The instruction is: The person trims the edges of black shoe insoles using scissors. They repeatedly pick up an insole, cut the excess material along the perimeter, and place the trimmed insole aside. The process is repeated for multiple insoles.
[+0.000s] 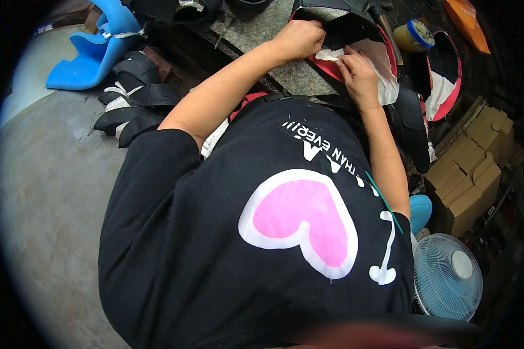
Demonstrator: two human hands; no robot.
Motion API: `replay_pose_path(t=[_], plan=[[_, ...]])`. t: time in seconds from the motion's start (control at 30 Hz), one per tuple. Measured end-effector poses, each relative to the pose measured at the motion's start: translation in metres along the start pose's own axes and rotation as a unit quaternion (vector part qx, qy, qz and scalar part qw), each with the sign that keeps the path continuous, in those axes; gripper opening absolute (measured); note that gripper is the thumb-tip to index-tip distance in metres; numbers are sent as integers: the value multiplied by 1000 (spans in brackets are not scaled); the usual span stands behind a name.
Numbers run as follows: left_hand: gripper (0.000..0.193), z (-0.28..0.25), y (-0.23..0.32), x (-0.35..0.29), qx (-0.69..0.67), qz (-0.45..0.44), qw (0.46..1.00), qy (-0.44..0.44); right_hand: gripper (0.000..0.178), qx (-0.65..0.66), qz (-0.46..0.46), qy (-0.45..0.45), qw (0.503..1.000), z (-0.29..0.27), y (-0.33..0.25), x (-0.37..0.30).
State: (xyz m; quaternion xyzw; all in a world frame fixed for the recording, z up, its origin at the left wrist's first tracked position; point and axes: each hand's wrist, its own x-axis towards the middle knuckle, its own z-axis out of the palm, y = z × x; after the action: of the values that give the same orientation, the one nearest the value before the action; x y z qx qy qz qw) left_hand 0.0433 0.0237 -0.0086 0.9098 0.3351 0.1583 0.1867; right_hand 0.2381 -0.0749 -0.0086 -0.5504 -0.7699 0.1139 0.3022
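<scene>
A curved black piece (346, 34) with a red edge and a loose whitish lining lies in front of me at the far side. My left hand (300, 41) is closed at its left side, fingers curled; what they grip, if anything, is hidden. My right hand (358, 75) pinches a crumpled edge of the white lining (330, 54) at the piece's near side. A broader off-white part of this lining (378, 61) spreads to the right, beyond that hand. The two hands are a short way apart.
A speckled stone surface (300, 81) lies under the piece. To the right are a lidded jar (413, 36), another black-and-red piece (442, 87), cardboard boxes (468, 168) and a fan (448, 276). At left, black pieces (140, 96) are piled beside blue foam (93, 52).
</scene>
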Motion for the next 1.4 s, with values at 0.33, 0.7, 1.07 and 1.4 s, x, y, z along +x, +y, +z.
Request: replay_pose_path(t=[0.33,0.7,1.07,1.4], plan=[[14,4,2,1,55,29,998,-4,14,-109,-12,10,994,2,-18,8],[12,-7,2,5,16,20,999,-38,20,16,57,19,998,-5,-15,-2],[15,14,-10,25,49,-16,997,-61,26,-111,-85,-57,989,-15,-35,5],[20,4,-6,16,74,-4,994,-81,32,45,-64,-177,981,-6,-44,9]])
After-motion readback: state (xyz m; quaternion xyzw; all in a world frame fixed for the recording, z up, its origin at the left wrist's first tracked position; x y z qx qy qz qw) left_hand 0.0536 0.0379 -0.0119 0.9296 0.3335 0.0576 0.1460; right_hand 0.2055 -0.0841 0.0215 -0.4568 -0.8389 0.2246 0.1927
